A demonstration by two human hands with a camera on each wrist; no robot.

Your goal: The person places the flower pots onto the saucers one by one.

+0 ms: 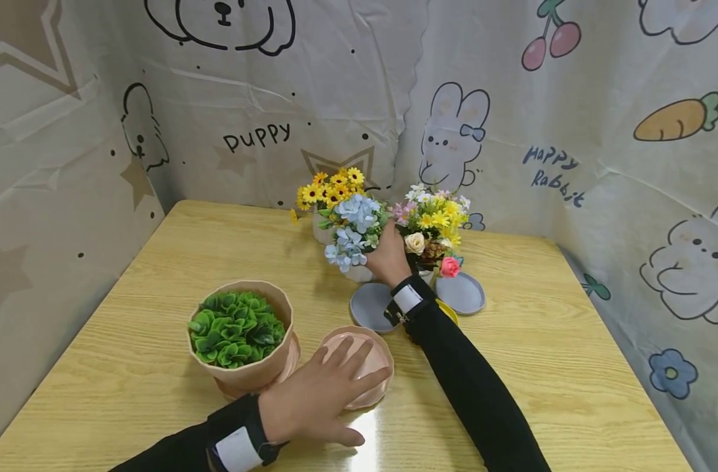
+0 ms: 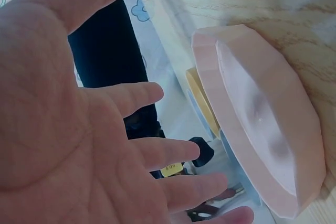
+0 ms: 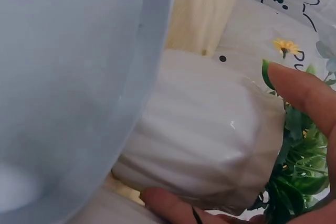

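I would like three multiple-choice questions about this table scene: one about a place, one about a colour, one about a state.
1. Where is the left hand?
A. over the pink saucer
B. in the green plant's pot
C. off the table

2. What colour is the pot at the right hand?
A. black
B. white
C. red

3. How are the left hand's fingers?
A. curled in a fist
B. pinching a flower
C. straight and spread

Answers: 1 A, the head view shows the hand above the saucer. 2 B, the right wrist view shows a white ribbed pot. 3 C, the left wrist view shows an open palm.
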